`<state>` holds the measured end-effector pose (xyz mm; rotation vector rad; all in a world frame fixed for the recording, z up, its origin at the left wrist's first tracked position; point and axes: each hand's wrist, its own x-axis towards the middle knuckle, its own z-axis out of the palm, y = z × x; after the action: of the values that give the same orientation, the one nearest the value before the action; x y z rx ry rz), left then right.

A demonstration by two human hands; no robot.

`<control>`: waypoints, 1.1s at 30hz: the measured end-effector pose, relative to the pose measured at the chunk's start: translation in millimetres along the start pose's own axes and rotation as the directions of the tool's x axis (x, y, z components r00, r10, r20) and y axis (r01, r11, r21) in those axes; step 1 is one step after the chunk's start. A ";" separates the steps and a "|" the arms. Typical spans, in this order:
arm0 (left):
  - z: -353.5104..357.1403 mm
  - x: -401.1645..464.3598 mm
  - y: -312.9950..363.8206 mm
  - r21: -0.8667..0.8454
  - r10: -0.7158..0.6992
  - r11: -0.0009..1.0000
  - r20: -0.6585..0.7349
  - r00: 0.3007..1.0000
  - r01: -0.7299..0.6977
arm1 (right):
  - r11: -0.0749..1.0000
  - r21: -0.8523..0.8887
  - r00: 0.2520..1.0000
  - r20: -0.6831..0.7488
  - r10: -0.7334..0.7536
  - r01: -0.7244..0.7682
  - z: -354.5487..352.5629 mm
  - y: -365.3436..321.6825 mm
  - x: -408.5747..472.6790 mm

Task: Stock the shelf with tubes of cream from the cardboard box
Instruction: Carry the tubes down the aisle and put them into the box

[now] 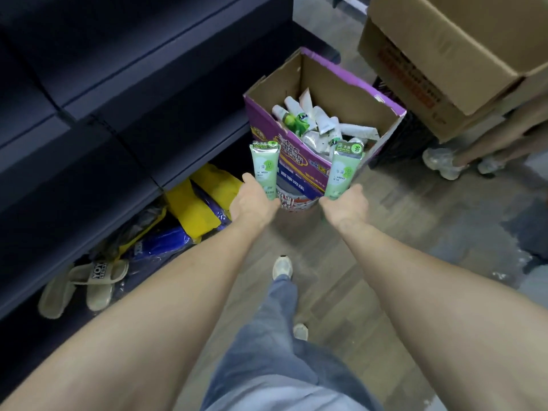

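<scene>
While fingers curl round the lower, cap end of each, the left hand (254,203) and right hand (348,206) hold one green tube apiece, left tube (264,169) and right tube (344,170), both upright with crimped ends pointing up, in front of the purple cardboard box (299,161). Many more tubes (317,123) lie jumbled inside it. Dark shelves (118,84) run along the left above a wood-pattern floor (400,232), where two sandals (86,284) sit; brown cartons (450,54) are stacked right.

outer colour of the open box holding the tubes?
Purple, with yellow and blue print, on the open cardboard box; inside is plain brown. Head view.
</scene>
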<state>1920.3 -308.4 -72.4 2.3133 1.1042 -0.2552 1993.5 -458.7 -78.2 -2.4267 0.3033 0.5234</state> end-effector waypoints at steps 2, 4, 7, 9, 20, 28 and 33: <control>-2.2 26.2 9.9 -0.021 -0.022 1.000 -0.005 1.000 0.022 | 0.999 -0.039 1.000 0.019 -0.019 0.019 2.9 -18.9 22.6; -4.6 52.5 20.8 -0.040 -0.047 0.998 0.001 0.999 0.047 | 0.996 -0.075 0.998 0.048 -0.036 0.039 6.4 -38.9 45.8; -9.8 86.9 36.0 -0.066 -0.083 0.994 0.009 0.997 0.083 | 0.993 -0.103 0.996 0.067 -0.059 0.066 10.6 -70.0 75.8; -14.8 104.4 43.2 -0.083 -0.113 0.990 0.004 0.994 0.113 | 0.988 -0.124 0.993 0.087 -0.085 0.096 12.2 -88.5 90.7; -21.2 164.9 75.1 -0.181 -0.306 0.938 -0.034 0.951 0.295 | 0.946 -0.150 0.933 0.264 -0.242 0.288 28.3 -154.6 167.6; 4.9 187.9 129.5 -0.337 -0.482 0.834 -0.060 0.874 0.436 | 0.873 -0.246 0.852 0.438 -0.287 0.421 18.8 -162.2 248.3; 26.0 187.3 168.4 -0.407 -0.557 0.768 -0.043 0.830 0.494 | 0.835 -0.301 0.813 0.520 -0.262 0.461 5.6 -155.9 290.4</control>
<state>2170.9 -285.0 -99.8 1.6594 1.7165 -0.0462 2304.2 -359.7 -126.3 -2.5582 -0.5385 1.0400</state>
